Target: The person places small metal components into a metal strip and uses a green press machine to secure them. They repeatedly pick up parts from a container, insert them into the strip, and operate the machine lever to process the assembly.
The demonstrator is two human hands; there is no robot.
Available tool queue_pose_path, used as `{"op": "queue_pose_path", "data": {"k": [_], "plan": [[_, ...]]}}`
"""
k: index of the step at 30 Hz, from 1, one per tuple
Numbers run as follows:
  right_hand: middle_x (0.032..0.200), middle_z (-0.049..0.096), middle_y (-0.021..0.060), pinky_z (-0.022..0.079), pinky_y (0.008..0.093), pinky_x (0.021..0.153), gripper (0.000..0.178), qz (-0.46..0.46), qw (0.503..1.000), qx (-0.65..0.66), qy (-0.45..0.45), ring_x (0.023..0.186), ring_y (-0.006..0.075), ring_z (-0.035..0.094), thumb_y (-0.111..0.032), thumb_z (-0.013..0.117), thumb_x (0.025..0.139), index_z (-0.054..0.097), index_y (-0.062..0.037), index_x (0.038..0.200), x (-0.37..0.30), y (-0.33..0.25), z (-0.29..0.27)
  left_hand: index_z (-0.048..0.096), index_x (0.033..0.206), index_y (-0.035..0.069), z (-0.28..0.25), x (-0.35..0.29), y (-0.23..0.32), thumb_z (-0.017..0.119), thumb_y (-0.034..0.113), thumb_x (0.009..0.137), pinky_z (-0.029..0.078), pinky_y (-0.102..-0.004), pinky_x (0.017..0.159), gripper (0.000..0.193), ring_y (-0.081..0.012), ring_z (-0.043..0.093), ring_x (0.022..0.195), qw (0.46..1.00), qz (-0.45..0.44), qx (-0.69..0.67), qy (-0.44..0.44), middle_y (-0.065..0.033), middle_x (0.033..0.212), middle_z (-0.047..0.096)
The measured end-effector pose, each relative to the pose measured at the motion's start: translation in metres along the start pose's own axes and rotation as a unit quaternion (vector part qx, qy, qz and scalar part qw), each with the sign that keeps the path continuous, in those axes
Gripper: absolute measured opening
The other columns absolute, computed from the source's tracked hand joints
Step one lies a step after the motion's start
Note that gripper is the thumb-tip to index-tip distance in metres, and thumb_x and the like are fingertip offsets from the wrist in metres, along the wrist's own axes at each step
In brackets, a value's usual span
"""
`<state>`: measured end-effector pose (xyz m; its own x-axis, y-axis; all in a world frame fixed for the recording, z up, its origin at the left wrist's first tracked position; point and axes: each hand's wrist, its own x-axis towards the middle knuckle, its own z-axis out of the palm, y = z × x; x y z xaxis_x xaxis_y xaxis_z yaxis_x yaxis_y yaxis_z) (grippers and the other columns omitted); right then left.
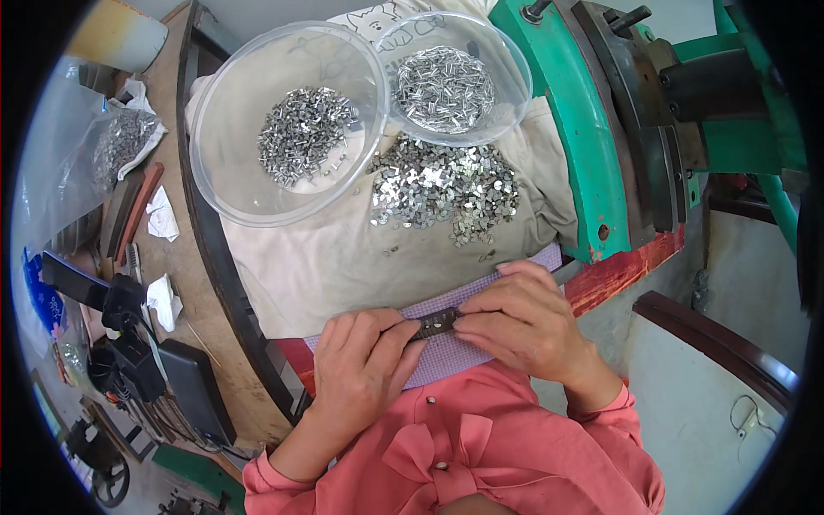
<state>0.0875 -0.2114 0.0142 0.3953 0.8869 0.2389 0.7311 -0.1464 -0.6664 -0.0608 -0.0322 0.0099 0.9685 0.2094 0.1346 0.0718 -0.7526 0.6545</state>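
A small dark bar [436, 324] with shiny bits in its upper face lies between my hands, above a purple checked cloth [438, 365]. The fingers of my left hand [359, 362] close around the bar's left end. At its right end, my right hand [534, 330] pinches with thumb and fingertips. Whether those fingertips also hold a tiny metal piece is hidden. Just beyond my hands, a loose heap of small flat metal pieces [446, 189] is spread on a beige cloth [300, 275].
Two clear plastic bowls stand behind the heap: a large bowl [210, 193] with small metal parts, a smaller bowl [515, 112] with short metal pins. A green machine [571, 146] rises at right. Tools, a black device [196, 390] and crumpled tissue [163, 300] lie on the wooden table at left.
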Motion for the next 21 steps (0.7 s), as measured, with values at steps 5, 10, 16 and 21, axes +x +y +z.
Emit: {"op": "queue_pose_path", "data": {"k": [5, 10, 16, 21], "plan": [[0.098, 0.066, 0.0041, 0.049, 0.0443, 0.098, 0.015, -0.049, 0.997, -0.053, -0.026, 0.093, 0.0209, 0.064, -0.013, 0.067, 0.077, 0.071, -0.0063, 0.091, 0.009, -0.003, 0.008, 0.07, 0.094, 0.007, 0.004, 0.003, 0.001, 0.082, 0.006, 0.069, 0.045, -0.0369, 0.068, 0.027, -0.0244, 0.061, 0.08, 1.0, 0.018, 0.002, 0.015, -0.0038, 0.093, 0.065], [0.099, 0.065, 0.0053, 0.049, 0.0445, 0.099, 0.018, -0.082, 0.991, -0.096, -0.05, 0.095, 0.0212, 0.063, -0.014, 0.066, 0.076, 0.07, -0.0039, 0.09, 0.017, -0.009, 0.009, 0.069, 0.092, 0.008, 0.007, 0.004, 0.004, 0.079, 0.005, 0.071, 0.045, -0.0373, 0.068, 0.023, -0.0244, 0.061, 0.08, 0.999, 0.033, 0.015, 0.018, -0.0034, 0.093, 0.065], [0.098, 0.065, 0.0034, 0.048, 0.0437, 0.098, 0.014, -0.07, 0.995, -0.062, -0.02, 0.094, 0.0202, 0.063, -0.013, 0.073, 0.075, 0.067, -0.006, 0.086, 0.02, -0.004, 0.007, 0.068, 0.089, 0.008, 0.005, 0.007, 0.005, 0.078, 0.002, 0.069, 0.045, -0.0376, 0.068, 0.023, -0.0253, 0.061, 0.078, 1.0, 0.018, -0.02, 0.013, -0.0042, 0.092, 0.065], [0.098, 0.065, 0.0016, 0.047, 0.0434, 0.097, 0.016, -0.038, 0.993, -0.106, 0.019, 0.094, 0.0203, 0.062, -0.012, 0.077, 0.073, 0.067, -0.0084, 0.085, 0.033, 0.011, 0.004, 0.066, 0.087, 0.007, -0.008, 0.021, -0.006, 0.078, -0.002, 0.068, 0.047, -0.0383, 0.068, 0.024, -0.0276, 0.063, 0.079, 0.999, -0.001, -0.006, 0.048, -0.0075, 0.09, 0.065]]}}
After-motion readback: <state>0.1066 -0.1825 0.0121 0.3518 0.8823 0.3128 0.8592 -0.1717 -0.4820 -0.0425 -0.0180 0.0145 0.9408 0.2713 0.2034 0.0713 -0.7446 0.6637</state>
